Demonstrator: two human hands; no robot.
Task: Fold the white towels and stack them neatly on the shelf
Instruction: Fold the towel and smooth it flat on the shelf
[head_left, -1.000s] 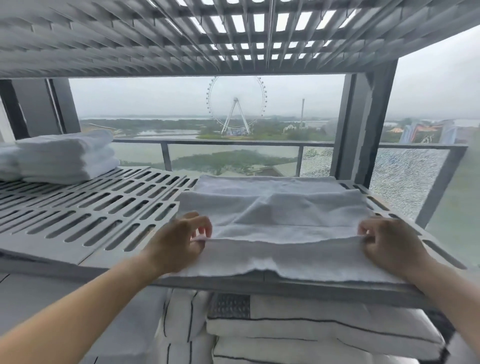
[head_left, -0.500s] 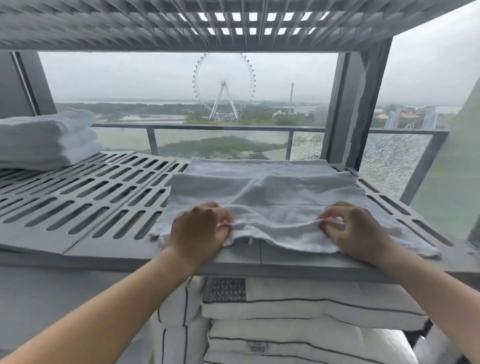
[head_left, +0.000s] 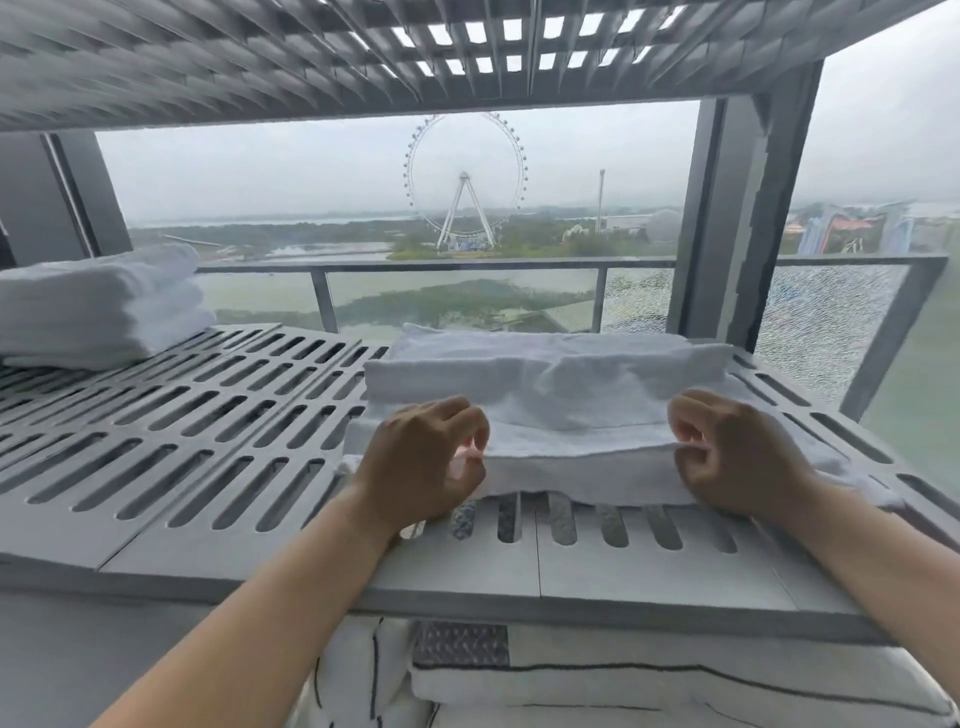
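White towel (head_left: 550, 395) lies part-folded on the right half of the slotted grey shelf (head_left: 208, 415).
Left hand (head_left: 421, 467) and right hand (head_left: 737, 457) each pinch its near fold, fingers curled, one at either end. Folded towel stack (head_left: 98, 306) sits far left, well apart. Striped bedding (head_left: 649, 680) lies below; its grey patch (head_left: 460, 644) is unreadable.

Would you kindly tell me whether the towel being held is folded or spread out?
Partly folded: the towel lies in layers on the shelf; the left hand and right hand pinch its near fold.
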